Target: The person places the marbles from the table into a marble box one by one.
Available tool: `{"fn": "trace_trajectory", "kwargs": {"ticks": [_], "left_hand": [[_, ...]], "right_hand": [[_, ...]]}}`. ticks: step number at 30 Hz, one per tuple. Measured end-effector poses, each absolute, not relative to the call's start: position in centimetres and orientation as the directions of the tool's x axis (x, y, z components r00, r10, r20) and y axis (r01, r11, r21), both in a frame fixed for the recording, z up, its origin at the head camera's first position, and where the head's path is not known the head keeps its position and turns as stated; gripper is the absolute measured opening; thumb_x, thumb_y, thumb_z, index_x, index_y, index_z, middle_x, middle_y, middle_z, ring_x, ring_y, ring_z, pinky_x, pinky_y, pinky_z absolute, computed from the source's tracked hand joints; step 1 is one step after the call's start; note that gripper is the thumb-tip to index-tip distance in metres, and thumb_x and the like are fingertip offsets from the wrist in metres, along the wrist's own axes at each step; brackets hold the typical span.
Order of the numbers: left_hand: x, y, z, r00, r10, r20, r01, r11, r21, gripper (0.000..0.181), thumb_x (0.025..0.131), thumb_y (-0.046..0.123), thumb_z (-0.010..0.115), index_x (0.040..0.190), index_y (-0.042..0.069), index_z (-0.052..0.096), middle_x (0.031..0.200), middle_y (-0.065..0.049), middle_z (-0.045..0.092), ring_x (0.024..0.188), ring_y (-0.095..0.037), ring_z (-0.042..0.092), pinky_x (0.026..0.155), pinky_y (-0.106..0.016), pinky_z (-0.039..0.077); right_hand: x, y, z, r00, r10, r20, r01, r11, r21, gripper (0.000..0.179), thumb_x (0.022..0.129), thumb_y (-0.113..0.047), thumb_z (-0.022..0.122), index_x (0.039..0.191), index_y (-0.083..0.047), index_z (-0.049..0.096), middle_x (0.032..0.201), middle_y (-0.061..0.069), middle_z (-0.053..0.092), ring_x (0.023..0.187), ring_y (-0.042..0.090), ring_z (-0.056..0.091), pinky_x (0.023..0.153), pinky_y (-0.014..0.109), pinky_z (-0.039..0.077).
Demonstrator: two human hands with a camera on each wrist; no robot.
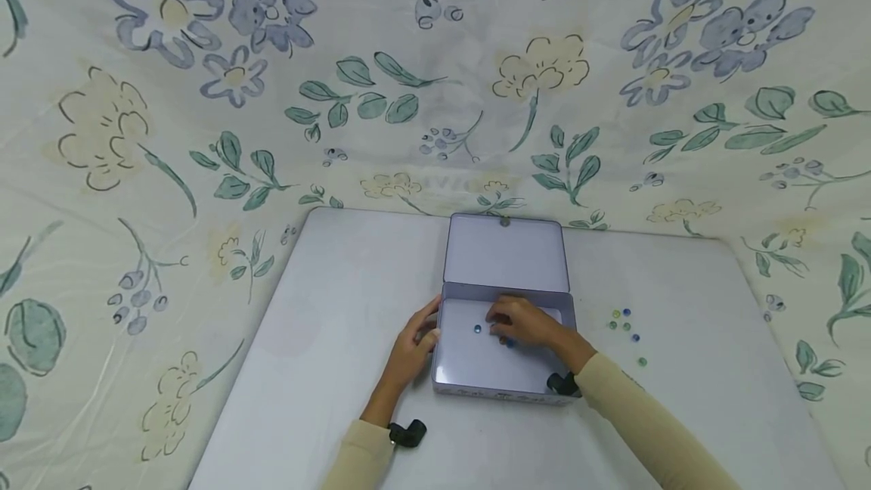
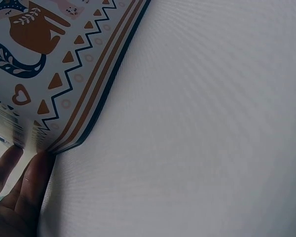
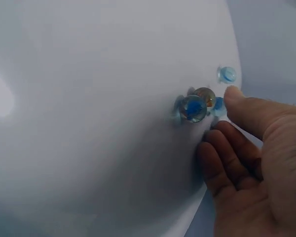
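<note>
My right hand [image 1: 520, 321] is down inside the box [image 1: 468, 366], a bit above its middle. Its fingers are bent loosely, and my thumb stands apart from them. I see no marble in its grip, but I cannot tell if a fingertip touches one. My left hand [image 1: 411, 346] is at 9 o'clock, resting against the side of the box with its fingers nearly straight. It is not wrapped around anything.

The marbles in the box are close to my right hand. A blue marble [image 1: 478, 329] sits alone at 10 o'clock from the box's middle. Near the middle, a clear blue marble [image 3: 193, 108] is just beside a brown marble [image 3: 205, 96].

The box is wide open, with its lid [image 1: 506, 252] lying back at 12 o'clock. Outside, it has triangles, zigzags and a heart [image 2: 21, 95].

I have cream sleeves [image 1: 649, 418] and a black thing [image 1: 408, 433] on each wrist. The box is on a smooth white table [image 1: 347, 308]. A pale cloth [image 1: 381, 13] with blue flowers, yellow flowers and green leaves goes up behind the table and along both sides.

Now I count. One box, one lid. Four marbles show inside. Six loose marbles [image 1: 627, 326] lie on the table at 3 o'clock from the box: two blue, three green, one yellow.
</note>
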State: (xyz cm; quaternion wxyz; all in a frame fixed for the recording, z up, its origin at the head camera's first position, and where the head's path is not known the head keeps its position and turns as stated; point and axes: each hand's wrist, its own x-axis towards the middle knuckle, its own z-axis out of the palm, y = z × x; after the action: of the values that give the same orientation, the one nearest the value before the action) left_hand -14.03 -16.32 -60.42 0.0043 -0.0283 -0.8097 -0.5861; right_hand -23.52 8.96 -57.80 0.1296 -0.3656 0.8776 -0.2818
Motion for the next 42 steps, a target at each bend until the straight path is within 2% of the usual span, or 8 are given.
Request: {"fn": "trace_trajectory", "kwargs": {"ticks": [7, 13, 17, 26, 34, 42], "left_hand": [[-13.9, -16.3, -60.4, -0.998, 0.033, 0.047, 0.055, 0.288, 0.956, 0.055, 0.1, 0.015, 0.054, 0.152, 0.031, 0.042, 0.155, -0.006, 0.046, 0.129, -0.04, 0.055, 0.087, -0.051, 0.059], [-14.1, -16.3, -60.5, -0.998, 0.04, 0.045, 0.055, 0.305, 0.951, 0.056, 0.101, 0.017, 0.053, 0.152, 0.036, 0.04, 0.155, -0.004, 0.046, 0.13, -0.038, 0.055, 0.089, -0.048, 0.059], [-14.3, -16.3, -60.6, -0.997, 0.053, 0.048, 0.062, 0.306, 0.95, 0.056, 0.102, 0.018, 0.052, 0.152, 0.039, 0.039, 0.155, -0.002, 0.045, 0.13, -0.036, 0.055, 0.089, -0.048, 0.058], [-14.0, -16.5, -60.8, -0.998, 0.045, 0.047, 0.059, 0.305, 0.951, 0.054, 0.102, 0.021, 0.053, 0.152, 0.036, 0.04, 0.155, -0.004, 0.045, 0.131, -0.039, 0.054, 0.089, -0.05, 0.058], [-13.9, -16.3, -60.6, -0.999, 0.017, 0.047, 0.05, 0.321, 0.946, 0.056, 0.101, 0.016, 0.053, 0.152, 0.033, 0.041, 0.154, -0.005, 0.046, 0.129, -0.039, 0.055, 0.089, -0.052, 0.058], [-13.1, -15.7, -57.7, -0.999, 0.034, 0.036, 0.046, 0.329, 0.943, 0.055, 0.101, 0.008, 0.05, 0.155, 0.019, 0.039, 0.154, -0.014, 0.045, 0.128, -0.044, 0.054, 0.089, -0.053, 0.057]], "right_hand": [[-23.8, 9.0, -57.1, -0.737, -0.675, -0.026, -0.503, 0.574, -0.646, 0.017, 0.091, -0.014, 0.073, 0.106, -0.009, 0.072, 0.099, -0.001, 0.072, 0.09, 0.009, 0.066, 0.079, 0.021, 0.057], [-23.9, 9.1, -56.6, -0.741, -0.669, -0.047, -0.476, 0.573, -0.667, 0.017, 0.091, -0.015, 0.073, 0.107, -0.01, 0.072, 0.099, -0.003, 0.071, 0.092, 0.008, 0.066, 0.08, 0.02, 0.056], [-23.8, 9.2, -55.9, -0.748, -0.664, -0.025, -0.483, 0.569, -0.666, 0.017, 0.091, -0.014, 0.072, 0.106, -0.009, 0.072, 0.099, -0.001, 0.072, 0.092, 0.01, 0.066, 0.08, 0.021, 0.057], [-23.5, 9.5, -54.9, -0.734, -0.679, 0.034, -0.514, 0.521, -0.682, 0.018, 0.093, -0.013, 0.07, 0.108, -0.004, 0.072, 0.101, 0.002, 0.073, 0.092, 0.012, 0.068, 0.08, 0.021, 0.057], [-23.4, 10.3, -53.2, -0.738, -0.673, 0.052, -0.516, 0.514, -0.686, 0.019, 0.094, -0.016, 0.069, 0.108, -0.003, 0.071, 0.099, -0.001, 0.072, 0.091, 0.011, 0.067, 0.081, 0.023, 0.057], [-23.0, 11.1, -52.3, -0.734, -0.677, 0.06, -0.525, 0.509, -0.682, 0.02, 0.094, -0.017, 0.068, 0.109, -0.003, 0.071, 0.1, 0.0, 0.072, 0.092, 0.011, 0.067, 0.083, 0.024, 0.057]]}}
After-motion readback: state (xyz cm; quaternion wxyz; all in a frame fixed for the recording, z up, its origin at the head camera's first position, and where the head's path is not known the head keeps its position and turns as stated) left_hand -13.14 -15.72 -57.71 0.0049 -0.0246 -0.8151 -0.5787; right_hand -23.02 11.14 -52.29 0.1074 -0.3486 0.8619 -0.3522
